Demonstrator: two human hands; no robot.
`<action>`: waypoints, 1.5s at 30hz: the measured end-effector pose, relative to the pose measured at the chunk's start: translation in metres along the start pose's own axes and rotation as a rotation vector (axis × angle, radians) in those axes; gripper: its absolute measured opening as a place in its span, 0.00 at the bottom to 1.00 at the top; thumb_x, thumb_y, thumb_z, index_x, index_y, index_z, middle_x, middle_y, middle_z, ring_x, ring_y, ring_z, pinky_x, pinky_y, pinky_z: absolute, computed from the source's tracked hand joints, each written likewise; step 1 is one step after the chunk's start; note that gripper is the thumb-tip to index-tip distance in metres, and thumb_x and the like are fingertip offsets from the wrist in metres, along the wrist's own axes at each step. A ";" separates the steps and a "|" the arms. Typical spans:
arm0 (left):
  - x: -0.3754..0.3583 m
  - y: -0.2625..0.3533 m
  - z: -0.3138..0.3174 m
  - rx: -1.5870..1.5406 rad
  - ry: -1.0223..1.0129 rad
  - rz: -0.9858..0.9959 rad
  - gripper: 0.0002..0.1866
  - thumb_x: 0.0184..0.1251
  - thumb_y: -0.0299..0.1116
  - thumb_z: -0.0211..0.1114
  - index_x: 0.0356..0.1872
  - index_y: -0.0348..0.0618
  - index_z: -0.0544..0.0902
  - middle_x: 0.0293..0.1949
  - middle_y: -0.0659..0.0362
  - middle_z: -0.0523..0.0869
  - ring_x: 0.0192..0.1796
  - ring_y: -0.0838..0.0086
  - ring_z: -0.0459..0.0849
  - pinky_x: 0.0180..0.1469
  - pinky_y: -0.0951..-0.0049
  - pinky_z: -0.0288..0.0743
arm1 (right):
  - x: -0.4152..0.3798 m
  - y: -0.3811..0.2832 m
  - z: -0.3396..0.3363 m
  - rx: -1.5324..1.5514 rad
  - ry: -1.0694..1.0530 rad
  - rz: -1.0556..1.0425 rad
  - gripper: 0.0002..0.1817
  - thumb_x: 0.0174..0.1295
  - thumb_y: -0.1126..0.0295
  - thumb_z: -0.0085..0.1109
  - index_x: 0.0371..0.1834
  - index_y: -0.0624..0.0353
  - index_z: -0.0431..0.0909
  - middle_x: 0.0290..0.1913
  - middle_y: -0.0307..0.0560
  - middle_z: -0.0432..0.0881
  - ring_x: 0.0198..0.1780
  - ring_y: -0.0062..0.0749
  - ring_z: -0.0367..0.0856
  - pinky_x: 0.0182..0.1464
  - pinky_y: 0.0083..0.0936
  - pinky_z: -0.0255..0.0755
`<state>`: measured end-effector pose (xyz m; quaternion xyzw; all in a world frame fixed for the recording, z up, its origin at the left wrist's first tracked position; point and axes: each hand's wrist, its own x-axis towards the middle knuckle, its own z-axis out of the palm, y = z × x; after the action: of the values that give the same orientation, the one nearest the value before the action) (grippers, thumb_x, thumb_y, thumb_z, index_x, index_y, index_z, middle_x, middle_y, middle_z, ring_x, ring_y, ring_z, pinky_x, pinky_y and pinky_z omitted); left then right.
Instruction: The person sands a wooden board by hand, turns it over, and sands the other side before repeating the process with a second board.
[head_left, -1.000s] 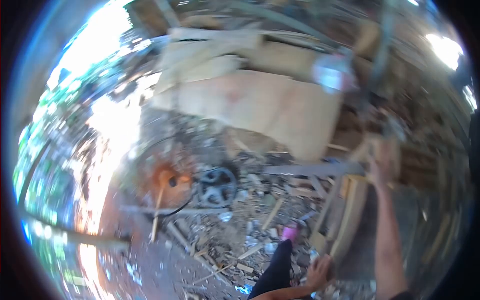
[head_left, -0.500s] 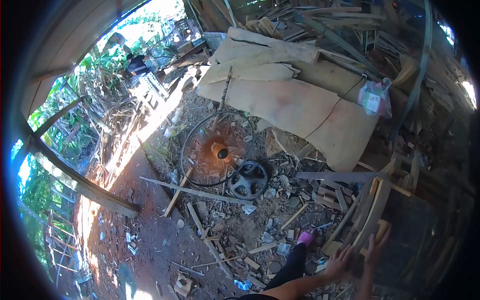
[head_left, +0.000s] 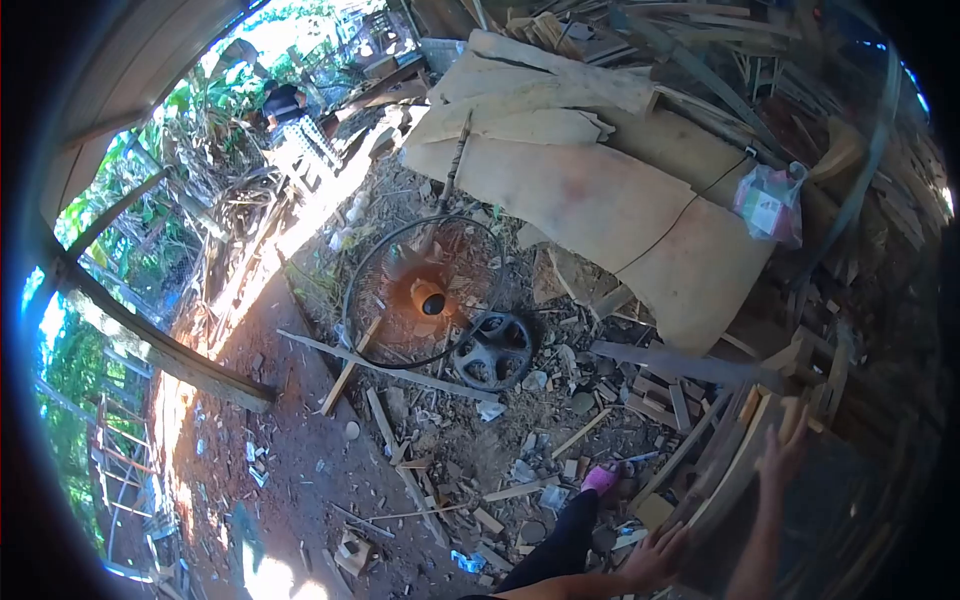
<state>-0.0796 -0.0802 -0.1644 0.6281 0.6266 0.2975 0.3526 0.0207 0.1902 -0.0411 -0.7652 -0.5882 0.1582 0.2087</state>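
My left hand (head_left: 657, 560) is low in the view, fingers stretched out beside the near end of long wooden boards (head_left: 735, 465). My right hand (head_left: 782, 458) is raised further along the boards' right side, its thumb and fingers around a small pale wood block (head_left: 792, 412), which they partly cover. The boards lean side by side over a dark surface (head_left: 835, 490). Blur and shadow hide exactly where the hands touch the wood.
A standing fan (head_left: 432, 302) with a round black base (head_left: 493, 350) faces up at the left. Behind lie large plywood sheets (head_left: 590, 200) and a plastic bag (head_left: 770, 203). Wood scraps (head_left: 578, 434) litter the ground by my pink shoe (head_left: 600, 480). A person (head_left: 284, 103) is far off.
My right hand has moved up and away with the wood block, along the boards. My left hand has slid down and slightly left, so the hands are further apart. The view has shifted slightly.
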 end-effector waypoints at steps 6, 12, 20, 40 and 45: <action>-0.001 0.001 0.001 0.017 -0.109 -0.011 0.58 0.56 0.52 0.73 0.84 0.48 0.48 0.82 0.52 0.55 0.80 0.42 0.55 0.77 0.40 0.57 | 0.137 0.027 0.018 -0.120 0.173 -0.350 0.46 0.66 0.63 0.68 0.85 0.50 0.52 0.82 0.53 0.60 0.80 0.52 0.62 0.77 0.44 0.62; -0.002 -0.016 0.022 0.054 -0.004 0.098 0.60 0.49 0.56 0.78 0.80 0.39 0.56 0.76 0.43 0.66 0.79 0.48 0.61 0.81 0.44 0.50 | 0.010 0.044 -0.037 0.035 0.275 -0.388 0.46 0.60 0.60 0.74 0.81 0.59 0.61 0.75 0.61 0.70 0.70 0.60 0.73 0.74 0.44 0.63; 0.001 0.024 -0.005 0.157 0.077 0.148 0.56 0.50 0.54 0.77 0.76 0.34 0.60 0.74 0.41 0.68 0.76 0.45 0.64 0.78 0.43 0.54 | -0.214 0.113 -0.020 0.305 0.081 -0.132 0.51 0.58 0.51 0.72 0.83 0.51 0.57 0.69 0.64 0.71 0.65 0.60 0.73 0.66 0.49 0.67; 0.008 0.004 0.008 0.137 0.087 0.227 0.58 0.46 0.51 0.80 0.75 0.31 0.58 0.69 0.40 0.67 0.74 0.45 0.64 0.78 0.38 0.52 | 0.049 0.032 -0.008 0.129 0.408 -0.250 0.47 0.61 0.46 0.69 0.84 0.31 0.56 0.57 0.64 0.73 0.57 0.60 0.74 0.61 0.52 0.68; 0.003 0.018 0.005 0.138 0.108 0.154 0.58 0.46 0.49 0.79 0.76 0.34 0.58 0.72 0.41 0.66 0.74 0.42 0.63 0.77 0.43 0.54 | -0.160 0.078 -0.019 0.059 0.117 -0.197 0.45 0.61 0.46 0.69 0.82 0.35 0.61 0.53 0.59 0.72 0.54 0.56 0.72 0.58 0.50 0.67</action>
<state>-0.0649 -0.0772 -0.1534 0.6802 0.6137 0.3133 0.2501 0.0536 0.0158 -0.0646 -0.7050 -0.6425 0.1093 0.2795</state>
